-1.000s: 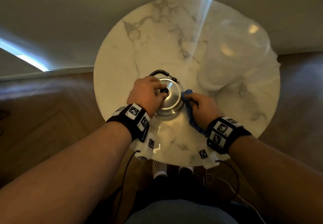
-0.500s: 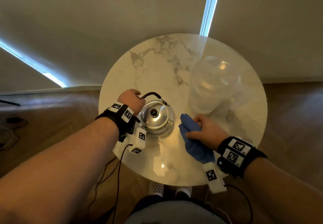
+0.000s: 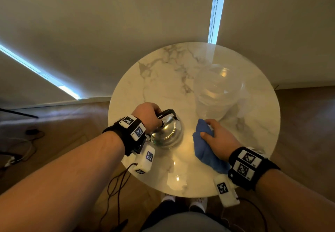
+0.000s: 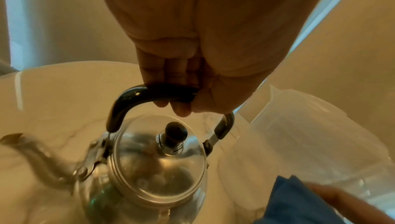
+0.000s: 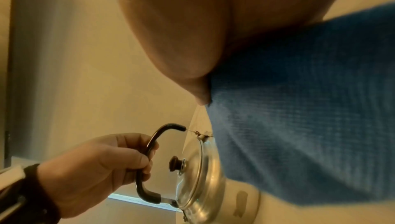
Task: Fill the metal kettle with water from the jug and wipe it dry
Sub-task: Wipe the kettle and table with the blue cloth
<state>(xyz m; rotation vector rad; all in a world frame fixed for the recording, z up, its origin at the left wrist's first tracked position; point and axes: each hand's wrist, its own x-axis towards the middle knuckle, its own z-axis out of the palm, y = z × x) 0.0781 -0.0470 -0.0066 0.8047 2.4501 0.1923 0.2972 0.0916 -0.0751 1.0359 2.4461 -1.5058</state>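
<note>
The shiny metal kettle (image 3: 167, 134) stands on the round marble table (image 3: 163, 79), lid on, with its spout (image 4: 36, 160) pointing toward me on the left. My left hand (image 3: 147, 116) grips its black arched handle (image 4: 149, 94) from above; the curled fingers (image 5: 136, 158) show in the right wrist view. To the kettle's right my right hand (image 3: 220, 139) holds a crumpled blue cloth (image 3: 204, 148) against the tabletop, apart from the kettle (image 5: 200, 177). The clear plastic jug (image 3: 217, 92) stands behind the cloth (image 5: 310, 109).
The table's near edge (image 3: 181, 193) is just above my feet. Wooden floor surrounds it, with cables (image 3: 21, 146) lying at the left. A pale wall and blinds with bright gaps (image 3: 215, 9) stand behind the table.
My left hand left the lid and took hold of the kettle's handle. My right hand drew the cloth off the kettle's side and down to the right. The head view pulled back.
</note>
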